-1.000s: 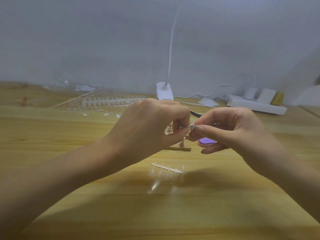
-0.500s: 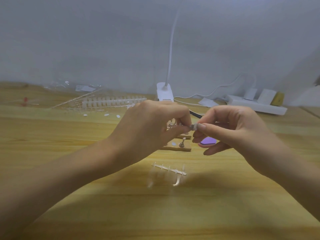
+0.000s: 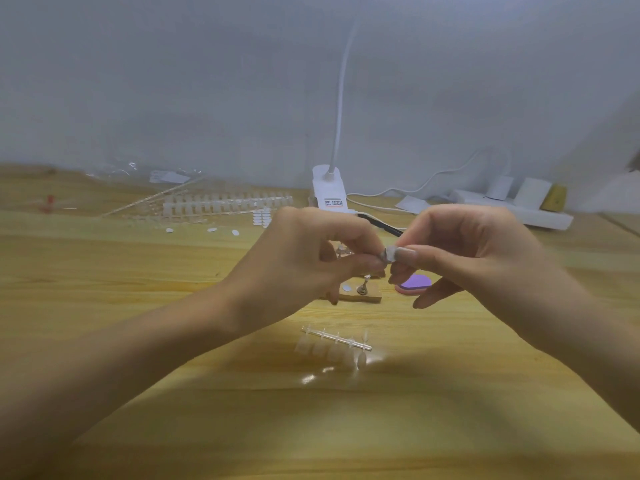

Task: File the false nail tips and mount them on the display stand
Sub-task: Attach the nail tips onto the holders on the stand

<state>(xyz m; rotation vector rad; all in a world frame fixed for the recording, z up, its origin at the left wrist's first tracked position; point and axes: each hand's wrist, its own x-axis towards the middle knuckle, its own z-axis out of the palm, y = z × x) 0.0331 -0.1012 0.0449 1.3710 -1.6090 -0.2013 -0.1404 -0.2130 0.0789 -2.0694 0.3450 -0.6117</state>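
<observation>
Head view. The left hand [image 3: 304,261] and the right hand [image 3: 467,258] meet fingertip to fingertip above the pale wooden tabletop [image 3: 104,271]. The left thumb and forefinger pinch a small silver metal peg [image 3: 383,253]. The right thumb and forefinger pinch a clear plastic false nail tip [image 3: 393,252] at the peg's head, though blur leaves the exact contact uncertain. The right hand's remaining fingers curl loosely and hold nothing. Just below the left fingertips lies the small wooden block display stand [image 3: 367,296], which carries a second upright silver peg [image 3: 363,285] beside a white adhesive dot [image 3: 346,288]. Under the right fingertips lies a purple oval nail file [image 3: 417,282]. Nearer the person than both hands rests a clear plastic strip of nail tips [image 3: 334,341]. Beyond the left hand lie long racks of clear nail tips [image 3: 225,204], beyond both hands a white lamp base [image 3: 329,192], and beyond the right hand a white power strip [image 3: 512,211].
</observation>
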